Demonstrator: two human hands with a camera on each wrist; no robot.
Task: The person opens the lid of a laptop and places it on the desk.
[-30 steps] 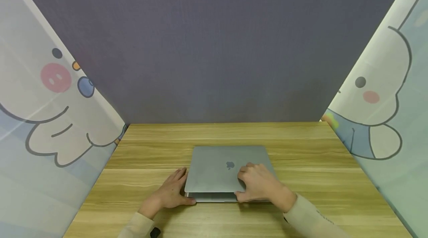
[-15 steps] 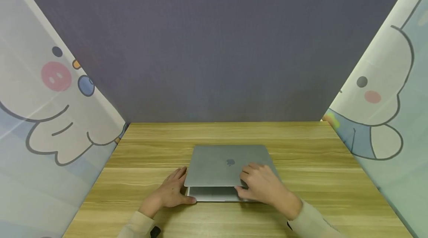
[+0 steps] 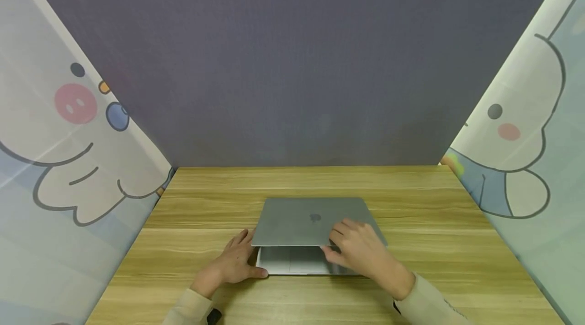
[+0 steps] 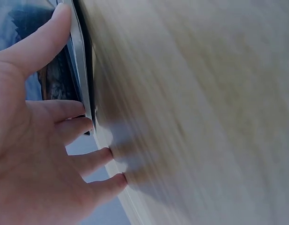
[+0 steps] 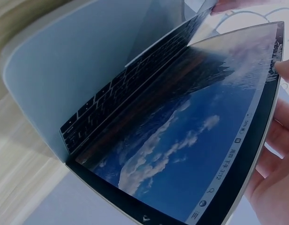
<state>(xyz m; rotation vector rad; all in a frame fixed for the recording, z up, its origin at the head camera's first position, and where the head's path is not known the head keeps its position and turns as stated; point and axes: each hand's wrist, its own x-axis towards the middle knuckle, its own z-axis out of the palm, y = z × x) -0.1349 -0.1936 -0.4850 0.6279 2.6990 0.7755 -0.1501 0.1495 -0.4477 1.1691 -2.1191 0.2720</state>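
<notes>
A grey laptop (image 3: 292, 223) with an apple logo lies on the table, its lid partly raised from the base. My right hand (image 3: 358, 249) pinches the lid's front edge, thumb underneath and fingers on top. In the right wrist view, the screen (image 5: 181, 136) is lit with a sky and mountain picture, facing the black keyboard (image 5: 111, 98). At the base's left front corner rests my left hand (image 3: 233, 261), fingers spread and mostly straight. Its thumb (image 4: 46, 42) touches the base; two fingertips touch the laptop's side and the others reach the wood.
The wood-grain table (image 3: 215, 203) extends around the laptop. A dark grey panel (image 3: 292, 61) stands behind it. Cloth with cartoon figures hangs at the left (image 3: 45, 127) and the right side. A small black object (image 3: 213, 316) sits at my left sleeve.
My right hand has lifted the laptop lid's front edge, so the gap above the base is wider and more of the palm rest shows. The left hand has stayed at the corner.
</notes>
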